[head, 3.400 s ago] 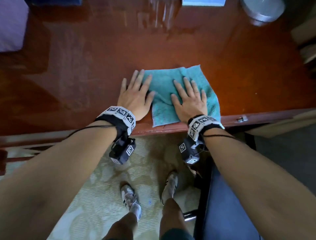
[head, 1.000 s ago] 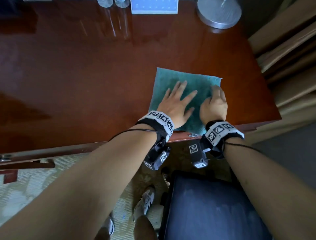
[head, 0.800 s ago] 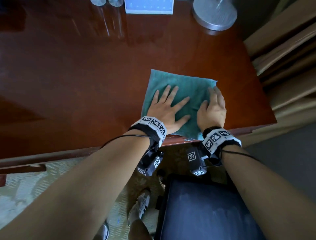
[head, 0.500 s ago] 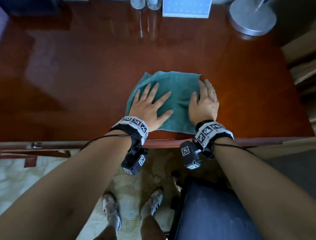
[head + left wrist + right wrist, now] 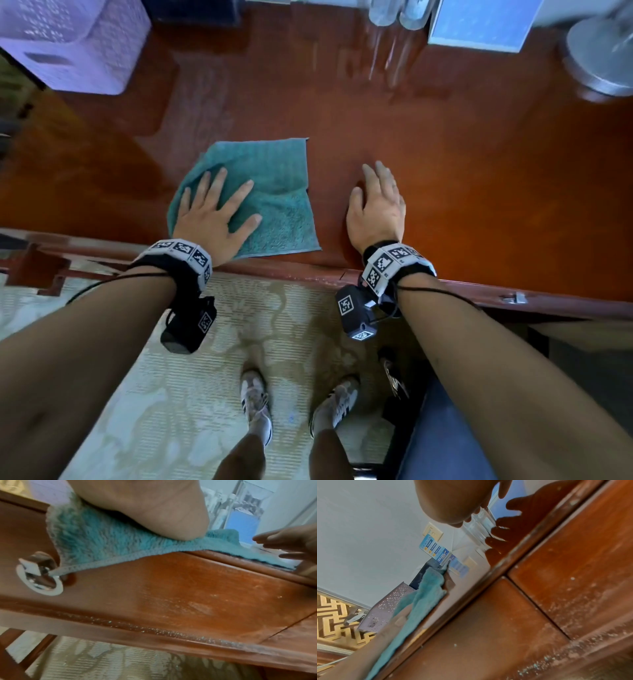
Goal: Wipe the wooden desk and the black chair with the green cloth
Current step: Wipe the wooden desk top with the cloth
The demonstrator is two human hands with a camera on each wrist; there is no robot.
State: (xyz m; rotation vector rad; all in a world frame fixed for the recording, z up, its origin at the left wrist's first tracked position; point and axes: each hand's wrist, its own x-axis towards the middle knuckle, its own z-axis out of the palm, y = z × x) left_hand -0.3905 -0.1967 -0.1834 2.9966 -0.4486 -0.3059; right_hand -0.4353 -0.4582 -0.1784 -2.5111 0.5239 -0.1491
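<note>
The green cloth lies spread on the wooden desk near its front edge. My left hand presses flat on the cloth's left part with fingers spread. My right hand is off the cloth, to its right over bare desk, fingers loosely straight and holding nothing. In the left wrist view my palm bears down on the cloth, whose hem hangs over the desk's front edge. The right wrist view shows the cloth from the side. The black chair shows at bottom right, below the desk.
At the desk's back stand a lilac perforated box, clear glasses, a blue card and a round metal lamp base. A metal drawer pull sits on the desk front. Patterned carpet lies below.
The cloth has slid left along the front edge under my left hand. My right hand has come off the cloth and now sits to its right over bare wood.
</note>
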